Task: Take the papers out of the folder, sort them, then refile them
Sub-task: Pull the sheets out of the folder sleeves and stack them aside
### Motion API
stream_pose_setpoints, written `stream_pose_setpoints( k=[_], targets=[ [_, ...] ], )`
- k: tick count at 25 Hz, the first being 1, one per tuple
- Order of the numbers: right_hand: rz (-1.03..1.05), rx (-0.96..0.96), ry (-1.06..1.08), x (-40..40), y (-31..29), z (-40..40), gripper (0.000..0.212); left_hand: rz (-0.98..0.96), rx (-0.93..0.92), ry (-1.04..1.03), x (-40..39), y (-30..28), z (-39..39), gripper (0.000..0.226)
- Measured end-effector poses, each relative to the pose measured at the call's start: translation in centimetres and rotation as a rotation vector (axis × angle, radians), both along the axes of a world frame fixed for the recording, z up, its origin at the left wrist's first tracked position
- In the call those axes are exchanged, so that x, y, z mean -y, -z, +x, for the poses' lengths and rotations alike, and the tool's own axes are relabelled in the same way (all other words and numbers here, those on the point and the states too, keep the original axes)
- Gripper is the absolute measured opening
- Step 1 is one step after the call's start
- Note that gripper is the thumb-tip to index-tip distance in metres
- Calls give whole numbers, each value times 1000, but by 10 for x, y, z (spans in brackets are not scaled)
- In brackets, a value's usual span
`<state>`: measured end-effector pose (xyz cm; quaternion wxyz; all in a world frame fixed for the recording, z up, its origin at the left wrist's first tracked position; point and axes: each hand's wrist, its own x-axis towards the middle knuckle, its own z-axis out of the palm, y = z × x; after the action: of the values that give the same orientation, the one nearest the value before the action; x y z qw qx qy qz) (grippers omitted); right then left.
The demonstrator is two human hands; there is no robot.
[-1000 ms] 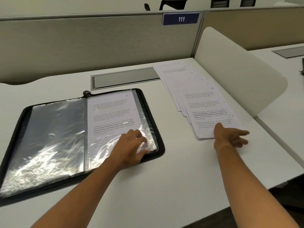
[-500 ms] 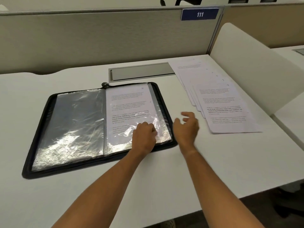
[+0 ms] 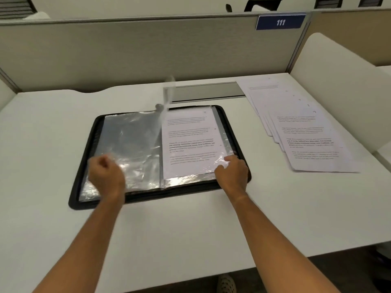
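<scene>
1. Now your left hand (image 3: 105, 176) curls its grip round a clear sleeve (image 3: 135, 142), lifted over the open folder (image 3: 239, 132) on the bench (image 3: 190, 229).
2. Your right hand (image 3: 232, 174) presses loosely spread fingers on the filed page (image 3: 190, 140).
3. Fanned papers (image 3: 306, 127) lie well right of the folder.

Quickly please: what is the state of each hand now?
Left hand: pinches a clear sleeve, turning it.
Right hand: fingers rest on the filed page; grip cannot be told.
</scene>
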<state>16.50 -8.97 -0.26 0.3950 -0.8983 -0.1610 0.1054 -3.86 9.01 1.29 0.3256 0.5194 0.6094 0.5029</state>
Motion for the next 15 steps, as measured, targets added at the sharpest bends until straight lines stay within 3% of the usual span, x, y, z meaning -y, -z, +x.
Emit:
stream_pose_setpoints(
  k=[3,6,8,11,13,15],
  targets=[
    [-130,50,62,0,5,-5,27,-145,-84,-189,-16,23,-80,29],
    [-84,12,128,-1,0,-6,21,49,-157,-170,-15,24,-89,29],
    [-37,-32,170,-2,-5,-7,24,251,-184,74,2,13,-57,17],
    [115,-54,202,-4,-16,-8,19,338,-271,678,37,8,5,19],
    [281,-101,200,-7,-29,-3,18,370,-488,979,53,16,38,32],
    [404,-134,158,-10,-39,3,18,444,-692,1091,61,19,61,37]
  ],
)
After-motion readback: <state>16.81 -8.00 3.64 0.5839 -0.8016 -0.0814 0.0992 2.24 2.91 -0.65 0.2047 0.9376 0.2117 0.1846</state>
